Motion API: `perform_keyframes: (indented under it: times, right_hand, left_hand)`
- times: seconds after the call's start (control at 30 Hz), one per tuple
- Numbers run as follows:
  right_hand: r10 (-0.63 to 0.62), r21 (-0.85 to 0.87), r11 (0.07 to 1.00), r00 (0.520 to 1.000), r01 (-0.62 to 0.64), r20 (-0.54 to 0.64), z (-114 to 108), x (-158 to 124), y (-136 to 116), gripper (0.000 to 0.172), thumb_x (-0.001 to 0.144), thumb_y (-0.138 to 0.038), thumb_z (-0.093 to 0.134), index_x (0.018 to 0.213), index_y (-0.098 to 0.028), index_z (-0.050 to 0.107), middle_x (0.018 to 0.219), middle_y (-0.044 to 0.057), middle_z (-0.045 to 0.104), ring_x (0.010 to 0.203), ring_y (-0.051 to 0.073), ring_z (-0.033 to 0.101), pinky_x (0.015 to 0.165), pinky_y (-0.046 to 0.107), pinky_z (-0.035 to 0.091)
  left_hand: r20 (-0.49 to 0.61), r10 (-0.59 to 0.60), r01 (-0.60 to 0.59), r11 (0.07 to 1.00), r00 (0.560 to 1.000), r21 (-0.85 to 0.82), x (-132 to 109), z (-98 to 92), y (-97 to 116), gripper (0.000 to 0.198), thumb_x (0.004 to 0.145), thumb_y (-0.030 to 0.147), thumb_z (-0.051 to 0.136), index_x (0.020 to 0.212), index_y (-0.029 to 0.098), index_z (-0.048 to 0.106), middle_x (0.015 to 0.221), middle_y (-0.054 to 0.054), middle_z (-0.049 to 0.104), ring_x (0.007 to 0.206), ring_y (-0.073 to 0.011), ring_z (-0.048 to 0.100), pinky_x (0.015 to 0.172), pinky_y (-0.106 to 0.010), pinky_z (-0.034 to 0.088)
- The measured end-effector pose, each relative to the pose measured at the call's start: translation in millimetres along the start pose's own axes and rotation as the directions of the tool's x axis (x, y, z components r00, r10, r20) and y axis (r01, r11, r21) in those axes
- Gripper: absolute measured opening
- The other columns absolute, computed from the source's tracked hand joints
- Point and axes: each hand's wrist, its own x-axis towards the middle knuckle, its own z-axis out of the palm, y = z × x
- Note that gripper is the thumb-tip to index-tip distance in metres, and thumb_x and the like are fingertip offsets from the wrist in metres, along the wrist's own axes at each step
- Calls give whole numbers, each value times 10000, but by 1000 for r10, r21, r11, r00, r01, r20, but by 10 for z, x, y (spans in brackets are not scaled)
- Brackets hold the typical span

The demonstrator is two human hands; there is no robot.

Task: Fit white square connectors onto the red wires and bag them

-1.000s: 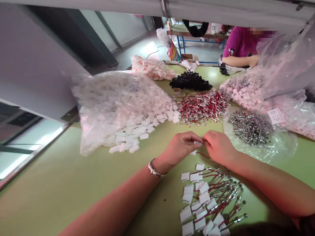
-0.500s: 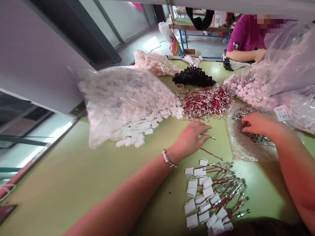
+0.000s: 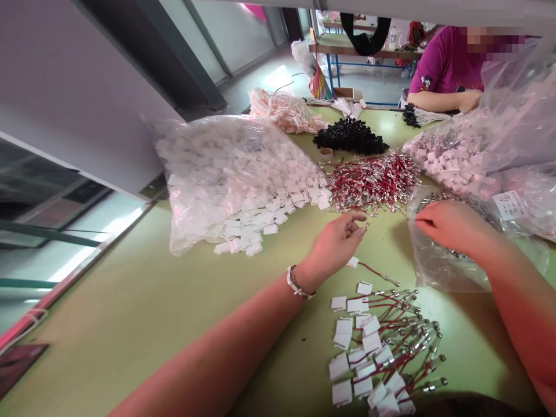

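Note:
My left hand [image 3: 341, 240] is closed in a pinch on a short wire lead, whose small metal tip [image 3: 367, 225] shows at the fingertips. Just below this hand lies a loose red wire [image 3: 373, 270] with a white connector housing [image 3: 353, 262] at one end and a metal-capped piece at the other. My right hand [image 3: 452, 225] hangs over the edge of an open plastic bag [image 3: 434, 275] of small metal-capped tubes [image 3: 480, 208]. Its fingers are pressed together; whatever lies between them is hidden. Nearer me spreads a group of joined white housings and red wires [image 3: 386, 347].
A big clear bag [image 3: 208, 168] spills white housings at left. Beyond my hands lie a pile of red wires [image 3: 376, 179], black connectors [image 3: 350, 136] and a tape roll [image 3: 326, 154]. More bags [image 3: 452, 153] stand right. Across the table sits a person in purple [image 3: 443, 63].
My right hand has moved left from the middle of the bag of metal-capped tubes to its near-left edge. My left fingers have drawn in around the wire lead. The view has shifted slightly.

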Motion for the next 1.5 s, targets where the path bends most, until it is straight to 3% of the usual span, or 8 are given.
perform_keyframes:
  times: [0.27, 0.47, 0.73, 0.93, 1.07, 1.2, 1.37, 1.5]
  right_hand:
    - [-107, 78, 991, 993, 111, -59, 254, -1, -714, 250, 913, -230, 455, 799, -174, 671, 732, 54, 644, 600, 154, 541, 528, 308, 272]
    - [-107, 210, 971, 993, 114, -47, 320, 12, -639, 268, 905, -129, 421, 941, -177, 682, 780, 61, 685, 631, 158, 589, 566, 301, 347]
    - [-29, 435, 891, 970, 135, -242, 387, 6, -564, 278, 908, -235, 424, 952, -218, 698, 814, 43, 722, 694, 159, 628, 654, 299, 439]
    - [-130, 398, 900, 981, 177, -142, 369, 0, -585, 290, 902, -190, 422, 910, -195, 712, 815, 61, 724, 714, 168, 624, 644, 300, 413]
    - [-138, 413, 903, 990, 116, 23, 277, -28, -587, 255, 868, -160, 476, 782, -194, 714, 692, 38, 698, 600, 136, 567, 571, 278, 361]
    - [-61, 501, 865, 991, -5, 116, 232, -28, -615, 223, 848, -150, 514, 733, -191, 701, 638, 18, 673, 539, 107, 525, 532, 255, 343]
    - [-75, 427, 904, 988, 10, 135, 251, 21, -536, 204, 845, -191, 513, 744, -194, 690, 659, 24, 671, 540, 117, 506, 517, 265, 320]
    - [-287, 374, 908, 929, 186, 234, 215, -37, -511, 181, 839, -265, 548, 827, -207, 718, 826, 58, 707, 662, 154, 571, 554, 274, 341]
  left_hand:
    - [91, 149, -152, 988, 985, 33, -74, 83, 40, 248, 866, 279, 510, 736, 182, 697, 681, -17, 611, 663, -133, 543, 654, -276, 437]
    - [149, -5, 14, 998, 989, -57, -74, 34, 14, 283, 864, 329, 504, 670, 161, 623, 634, 14, 557, 591, -103, 480, 561, -227, 400]
    - [166, 41, -43, 999, 985, 9, -86, 31, 14, 334, 900, 339, 437, 637, 172, 558, 576, 32, 447, 561, -103, 400, 530, -226, 353]
    - [207, 100, -155, 951, 973, 268, -100, 7, -11, 332, 940, 334, 413, 729, 185, 622, 663, 6, 582, 614, -125, 501, 571, -235, 374]
    - [314, 276, -410, 737, 908, 537, -134, 9, -27, 284, 954, 275, 413, 799, 184, 634, 713, -25, 614, 638, -150, 536, 543, -244, 355]
    - [380, 329, -501, 634, 864, 590, -122, 29, -2, 265, 949, 237, 429, 799, 167, 635, 692, -37, 602, 607, -154, 525, 520, -248, 361]
    - [437, 252, -471, 712, 864, 521, -47, -53, 64, 268, 952, 278, 469, 858, 159, 689, 792, -64, 653, 767, -187, 587, 682, -290, 457]
    - [531, 174, -411, 834, 830, 369, -97, -137, 124, 196, 895, 185, 533, 871, 189, 727, 823, -32, 691, 791, -159, 611, 741, -258, 461]
